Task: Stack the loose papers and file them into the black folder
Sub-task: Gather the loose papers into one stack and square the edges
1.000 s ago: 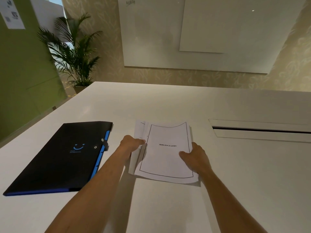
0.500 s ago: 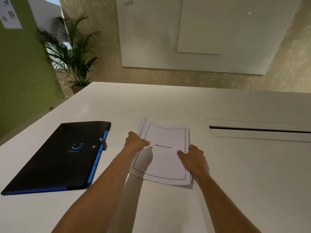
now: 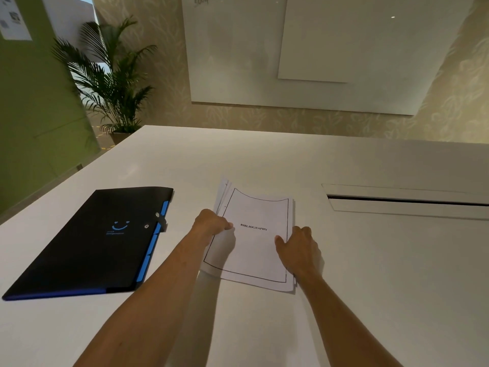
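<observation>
A stack of white papers point(image 3: 258, 250) lies on the white table point(image 3: 370, 274) in front of me; its top sheet has a black border and the word BIBLIOGRAPHY. A few sheets fan out at the far left corner. My left hand point(image 3: 211, 223) grips the stack's left edge, thumb on top. My right hand point(image 3: 299, 246) holds the right edge, thumb on the top sheet. The black folder point(image 3: 87, 245), with blue tabs and a blue smile mark, lies closed to the left, apart from the papers.
A long cable slot with a raised lid point(image 3: 407, 201) is set into the table at the right. A potted palm point(image 3: 111, 83) stands beyond the table's far left corner. A whiteboard point(image 3: 304, 49) hangs on the far wall.
Both hands have pressed the stack's sides inward, so the sheets lie more squarely together and flatter on the table. The folder has not moved.
</observation>
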`<state>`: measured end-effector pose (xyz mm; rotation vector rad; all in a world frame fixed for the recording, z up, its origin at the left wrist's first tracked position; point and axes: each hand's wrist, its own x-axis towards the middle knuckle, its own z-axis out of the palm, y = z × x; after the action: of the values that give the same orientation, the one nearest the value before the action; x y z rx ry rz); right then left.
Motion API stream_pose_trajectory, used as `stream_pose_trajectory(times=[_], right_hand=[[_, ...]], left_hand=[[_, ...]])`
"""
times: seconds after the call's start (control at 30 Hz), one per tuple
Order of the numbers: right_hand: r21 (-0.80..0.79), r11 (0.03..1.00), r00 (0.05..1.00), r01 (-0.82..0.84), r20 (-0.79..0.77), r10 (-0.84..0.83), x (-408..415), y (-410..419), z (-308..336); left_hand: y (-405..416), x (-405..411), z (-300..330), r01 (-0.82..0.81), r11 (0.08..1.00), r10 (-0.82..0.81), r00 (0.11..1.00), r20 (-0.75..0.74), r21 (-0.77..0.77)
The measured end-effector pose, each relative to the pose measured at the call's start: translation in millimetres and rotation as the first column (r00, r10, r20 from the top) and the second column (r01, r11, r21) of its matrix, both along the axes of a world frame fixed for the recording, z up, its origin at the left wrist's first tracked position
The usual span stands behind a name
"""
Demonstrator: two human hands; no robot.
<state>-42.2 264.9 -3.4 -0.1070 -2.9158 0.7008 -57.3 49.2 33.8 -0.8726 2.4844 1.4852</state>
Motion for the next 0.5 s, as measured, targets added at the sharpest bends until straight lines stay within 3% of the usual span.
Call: stream_pose_trajectory(times=[0.17,0.33,0.5], right_hand=[[-0.003,1.000,1.000,-0.002,-0.008,0.002,1,0,-2],[-0.023,1.000,1.000,0.001,-0.013,-0.001,-1,3,-5],[-0.284,0.954,0.995,0.097,0.047,-0.087,-10,12,-3]], left_hand=[[2,-3,0,0.041,0.998,-0.043,0.998,-0.038,-0.053],[-7,4,-4,0.145,0.989,-0.139,0.984,-0.112,0.041],[-15,23,-3,0.204,0.977,-0.176,0.936,-0.305,0.062]])
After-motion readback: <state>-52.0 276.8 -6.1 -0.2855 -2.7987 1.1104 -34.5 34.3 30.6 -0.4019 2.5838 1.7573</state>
